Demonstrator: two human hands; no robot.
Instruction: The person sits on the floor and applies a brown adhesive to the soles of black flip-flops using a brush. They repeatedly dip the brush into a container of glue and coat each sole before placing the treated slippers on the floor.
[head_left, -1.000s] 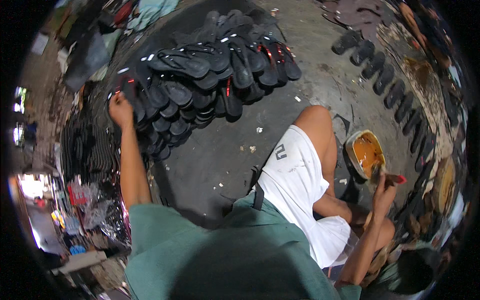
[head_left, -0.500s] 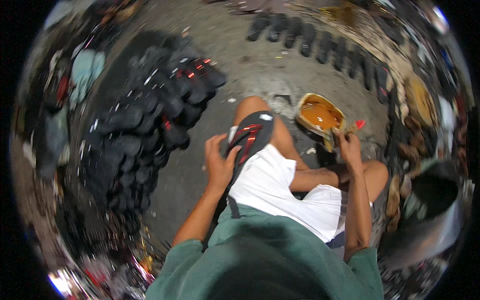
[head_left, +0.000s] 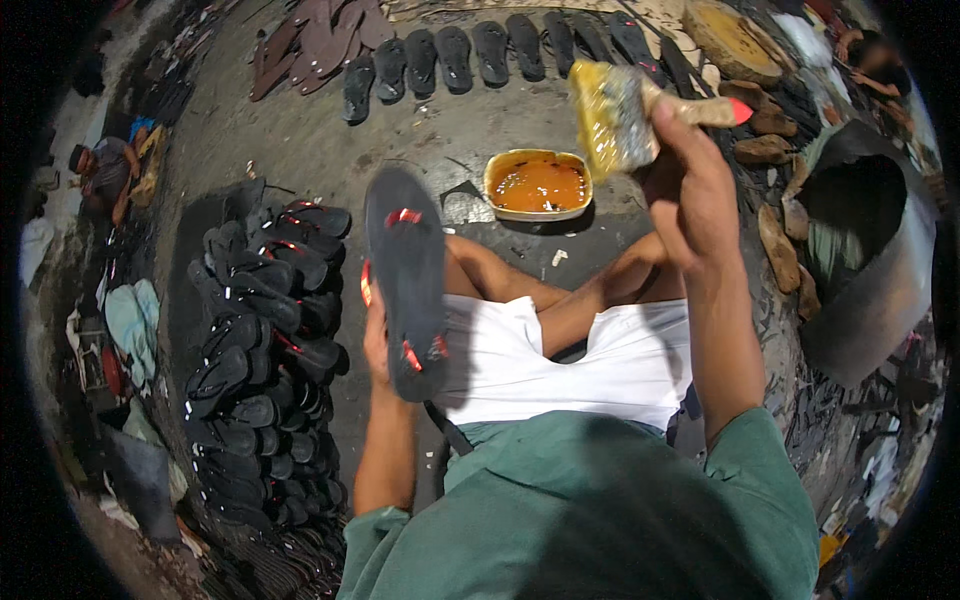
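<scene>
The left hand (head_left: 376, 345), its fingers mostly hidden, grips a black flip-flop (head_left: 405, 280) by the edge at the left leg (head_left: 475, 268), apparently so its broad underside faces up uncovered. The right hand (head_left: 692, 190) is closed round the pale handle (head_left: 705, 112) of a flat paintbrush (head_left: 640, 115), clear of the wet bristles (head_left: 602, 120). Beyond, a tub (head_left: 540, 214) of amber liquid (head_left: 540, 185) sits on the floor (head_left: 440, 140), seemingly for easy reach; piled flip-flops (head_left: 258, 350) lie left, rowed black soles (head_left: 490, 55) farther off
</scene>
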